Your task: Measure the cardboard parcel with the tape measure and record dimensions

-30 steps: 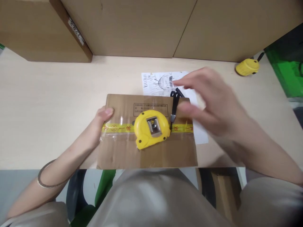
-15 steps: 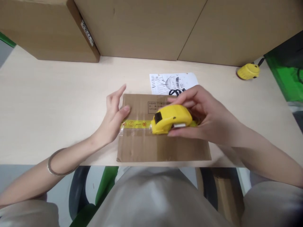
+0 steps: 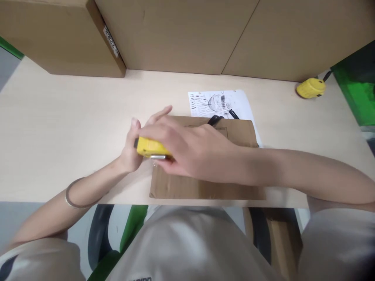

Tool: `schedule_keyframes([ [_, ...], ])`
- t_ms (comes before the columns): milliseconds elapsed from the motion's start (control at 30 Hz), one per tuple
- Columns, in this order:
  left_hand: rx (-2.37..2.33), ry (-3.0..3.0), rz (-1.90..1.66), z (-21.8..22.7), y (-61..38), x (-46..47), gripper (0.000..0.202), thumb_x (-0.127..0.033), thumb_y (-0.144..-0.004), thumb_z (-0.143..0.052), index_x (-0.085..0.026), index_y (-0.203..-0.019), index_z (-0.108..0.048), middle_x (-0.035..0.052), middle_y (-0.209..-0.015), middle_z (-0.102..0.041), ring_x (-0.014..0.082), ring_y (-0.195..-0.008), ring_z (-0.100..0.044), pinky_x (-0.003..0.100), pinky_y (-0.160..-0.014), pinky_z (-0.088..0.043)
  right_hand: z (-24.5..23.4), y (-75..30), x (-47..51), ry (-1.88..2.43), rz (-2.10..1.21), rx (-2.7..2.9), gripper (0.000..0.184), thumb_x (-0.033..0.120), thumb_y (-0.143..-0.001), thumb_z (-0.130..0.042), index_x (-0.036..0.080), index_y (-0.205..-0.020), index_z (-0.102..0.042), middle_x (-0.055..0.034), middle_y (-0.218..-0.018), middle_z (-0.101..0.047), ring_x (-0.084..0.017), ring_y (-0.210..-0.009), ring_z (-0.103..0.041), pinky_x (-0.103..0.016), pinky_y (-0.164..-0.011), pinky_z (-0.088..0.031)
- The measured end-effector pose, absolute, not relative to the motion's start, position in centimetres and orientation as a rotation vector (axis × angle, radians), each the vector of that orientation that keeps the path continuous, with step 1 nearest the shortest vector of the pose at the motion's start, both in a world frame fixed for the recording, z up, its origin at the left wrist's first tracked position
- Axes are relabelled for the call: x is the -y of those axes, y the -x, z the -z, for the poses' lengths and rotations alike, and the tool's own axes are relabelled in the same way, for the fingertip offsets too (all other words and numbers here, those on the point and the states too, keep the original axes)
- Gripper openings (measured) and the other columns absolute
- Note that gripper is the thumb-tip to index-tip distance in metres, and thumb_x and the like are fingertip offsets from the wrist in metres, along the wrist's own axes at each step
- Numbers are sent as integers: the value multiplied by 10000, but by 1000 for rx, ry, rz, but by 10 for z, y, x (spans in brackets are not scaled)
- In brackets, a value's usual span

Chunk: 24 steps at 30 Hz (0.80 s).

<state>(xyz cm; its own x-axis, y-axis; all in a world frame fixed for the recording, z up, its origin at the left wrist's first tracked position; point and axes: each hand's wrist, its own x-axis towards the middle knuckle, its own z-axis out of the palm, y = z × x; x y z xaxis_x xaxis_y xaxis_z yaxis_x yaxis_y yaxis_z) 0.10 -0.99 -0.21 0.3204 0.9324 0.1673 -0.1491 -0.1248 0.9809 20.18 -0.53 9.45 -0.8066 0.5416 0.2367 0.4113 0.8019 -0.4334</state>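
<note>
A flat cardboard box (image 3: 205, 191) lies near the desk's front edge, its middle hidden under my right hand. My right hand (image 3: 193, 150) reaches left across it, fingers wrapped round a yellow tape measure (image 3: 154, 147) with a metal clip on its lower side. The tape measure is over the box's left edge. Right beside it, my left hand (image 3: 133, 150) has its thumb up and fingers apart, and holds nothing that I can see. Whether it touches the tape measure I cannot tell.
Behind the box lies a printed sheet of paper (image 3: 205, 103), with a black pen-like item (image 3: 233, 114) and a dark strap-like thing (image 3: 215, 120) nearby. Another yellow tape measure (image 3: 311, 88) sits back right. Large cartons (image 3: 175, 35) wall off the desk's rear.
My right hand has carried the tape measure left from the box's middle to its left edge. The left hand has moved slightly left off the box, thumb now raised.
</note>
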Motion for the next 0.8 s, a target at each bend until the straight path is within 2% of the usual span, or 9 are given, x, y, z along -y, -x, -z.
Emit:
schedule_keyframes([
  [100,-702,-1621,-988,7,14,2,730,-747,-1014,-295,-268,-1456,-626,73,-1711,-434,403,-1563,-424,603,-1242,-457,-95,-216,13,755,-469,2687,528,207,-963,-576,278,-1483,-525,-39,-1363,-711,-142,-737,-679,-276,-490,-364],
  [167,-683,-1822,-896,7,22,-2,657,-688,-972,-529,-333,-1524,-560,30,-1804,-227,416,-1623,-310,634,-1312,-337,-97,-240,20,847,-483,2650,560,242,-961,-598,296,-1511,-503,-20,-1373,-718,-150,-766,-712,-271,-487,-409],
  [200,-690,-1901,-856,5,24,-3,637,-632,-956,-609,-359,-1529,-550,19,-1812,-196,410,-1658,-220,647,-1340,-261,-99,-256,23,921,-486,2620,553,272,-962,-623,302,-1502,-507,-12,-1374,-721,-162,-817,-737,-274,-517,-465],
  [267,-737,-1978,-804,0,25,-3,558,-523,-960,-669,-399,-1496,-572,10,-1800,-233,378,-1691,-103,662,-1358,-176,-98,-292,31,1068,-482,2526,525,370,-941,-702,331,-1443,-549,3,-1361,-730,-200,-929,-770,-314,-647,-582],
  [367,-810,-1970,-801,-7,23,1,480,-490,-992,-634,-426,-1466,-593,17,-1772,-303,358,-1690,-141,662,-1342,-250,-89,-348,41,1255,-448,2298,541,463,-832,-824,415,-1336,-633,8,-1283,-759,-286,-960,-777,-436,-765,-621],
  [467,-832,-1953,-833,-6,21,2,465,-501,-994,-622,-426,-1453,-610,18,-1758,-335,365,-1683,-171,665,-1328,-295,-74,-387,49,1367,-424,2081,580,324,-671,-923,413,-1207,-722,-49,-1176,-788,-353,-898,-766,-509,-760,-595],
  [533,-825,-1955,-838,-4,22,2,472,-508,-990,-622,-418,-1454,-613,14,-1766,-323,378,-1679,-178,686,-1318,-299,-67,-397,53,1393,-422,1992,585,229,-592,-947,382,-1122,-752,-70,-1090,-801,-354,-840,-759,-517,-750,-583],
  [600,-826,-1975,-830,-3,23,1,480,-508,-988,-625,-414,-1459,-609,12,-1773,-310,389,-1676,-178,712,-1310,-288,-67,-398,57,1412,-444,1970,567,222,-594,-939,382,-1106,-755,-66,-1058,-799,-345,-818,-750,-507,-723,-568],
  [800,-854,-1992,-815,-6,25,0,483,-509,-992,-621,-418,-1466,-602,21,-1768,-323,403,-1669,-198,734,-1298,-291,-95,-381,59,1432,-406,2113,520,356,-747,-880,447,-1232,-717,-19,-1142,-777,-326,-886,-733,-493,-742,-532],
])
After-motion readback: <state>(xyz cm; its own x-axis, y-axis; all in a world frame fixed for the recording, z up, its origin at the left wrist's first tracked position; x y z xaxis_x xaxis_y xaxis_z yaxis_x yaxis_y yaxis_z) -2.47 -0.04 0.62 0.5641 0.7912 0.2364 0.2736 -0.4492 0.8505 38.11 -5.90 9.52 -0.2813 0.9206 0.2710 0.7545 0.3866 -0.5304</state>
